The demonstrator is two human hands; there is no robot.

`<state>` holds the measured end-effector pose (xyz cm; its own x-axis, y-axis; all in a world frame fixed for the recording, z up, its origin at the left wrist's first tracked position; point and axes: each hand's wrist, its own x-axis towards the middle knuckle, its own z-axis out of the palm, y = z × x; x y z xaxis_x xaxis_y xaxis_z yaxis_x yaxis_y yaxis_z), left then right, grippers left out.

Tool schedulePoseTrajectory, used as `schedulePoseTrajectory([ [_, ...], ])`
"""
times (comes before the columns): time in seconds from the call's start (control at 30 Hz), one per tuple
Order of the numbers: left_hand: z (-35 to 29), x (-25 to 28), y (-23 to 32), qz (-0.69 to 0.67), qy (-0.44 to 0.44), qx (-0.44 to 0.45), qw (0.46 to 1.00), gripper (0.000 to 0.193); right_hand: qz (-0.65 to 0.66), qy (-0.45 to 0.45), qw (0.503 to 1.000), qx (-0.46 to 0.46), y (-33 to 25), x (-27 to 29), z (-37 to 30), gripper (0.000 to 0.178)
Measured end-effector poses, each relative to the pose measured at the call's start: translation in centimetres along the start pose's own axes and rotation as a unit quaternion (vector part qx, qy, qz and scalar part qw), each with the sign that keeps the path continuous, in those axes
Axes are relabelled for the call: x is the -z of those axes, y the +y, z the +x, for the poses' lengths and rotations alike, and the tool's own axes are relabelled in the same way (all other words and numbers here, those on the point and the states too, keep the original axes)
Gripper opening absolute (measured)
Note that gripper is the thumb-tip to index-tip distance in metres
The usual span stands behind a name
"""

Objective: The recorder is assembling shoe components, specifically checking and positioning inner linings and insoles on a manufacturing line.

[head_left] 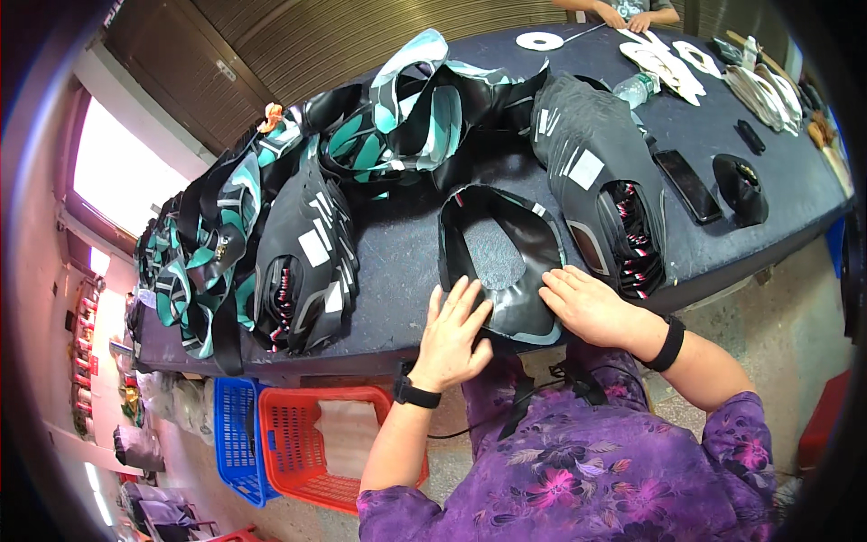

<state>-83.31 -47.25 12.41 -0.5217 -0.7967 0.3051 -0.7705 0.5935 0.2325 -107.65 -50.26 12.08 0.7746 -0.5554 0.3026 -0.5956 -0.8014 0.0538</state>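
Note:
A black shoe upper [524,309] lies opened out at the table's near edge, its glossy inner side up, with a grey textured patch [494,255] in its middle. My left hand [454,339] rests on its left near edge, fingers stretched and spread. On the opposite edge, my right hand [585,305] lies flat with its fingers extended. Neither hand grips anything that I can see. To the right stands a thick stack of nested black uppers [587,126] with white stripes; a similar stack [312,244] lies to the left.
Teal, grey and black uppers [424,117] are heaped behind and left on the dark table [388,307]. On the right lie a phone [688,187], a black rounded object [742,191] and a plastic bottle [635,88]. Red [271,393] and blue [237,384] baskets stand below. Another person's hands [623,18] are at the far edge.

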Motion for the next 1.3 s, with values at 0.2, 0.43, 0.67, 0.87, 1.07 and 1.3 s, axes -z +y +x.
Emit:
schedulePoseTrajectory([
  [0.2,-0.2,-3.0,1.4,-0.022,0.097,0.062,0.993,0.054,0.129,-0.024,0.991,0.025,-1.1,0.4,0.4,0.041],
  [0.43,0.9,-4.0,2.4,-0.041,0.095,0.073,0.992,0.061,0.076,0.031,0.992,0.093,-1.6,-0.9,-0.1,0.017],
  [0.67,1.2,-3.9,2.3,-0.036,0.084,0.077,0.993,0.062,0.078,0.042,0.987,0.134,-0.9,-1.6,0.0,0.016],
  [0.87,2.2,-4.2,2.2,-0.022,0.092,0.044,0.995,0.061,0.058,0.095,0.984,0.141,-0.2,-1.4,-0.4,0.015],
  [1.07,1.9,-3.0,3.7,0.056,0.104,-0.009,0.993,0.058,0.161,0.058,0.975,0.139,-0.8,-2.4,-0.3,0.015],
  [1.3,1.7,-1.9,5.1,0.046,0.068,-0.015,0.996,0.055,0.113,0.058,0.987,0.101,-2.1,-1.8,-0.9,0.019],
])
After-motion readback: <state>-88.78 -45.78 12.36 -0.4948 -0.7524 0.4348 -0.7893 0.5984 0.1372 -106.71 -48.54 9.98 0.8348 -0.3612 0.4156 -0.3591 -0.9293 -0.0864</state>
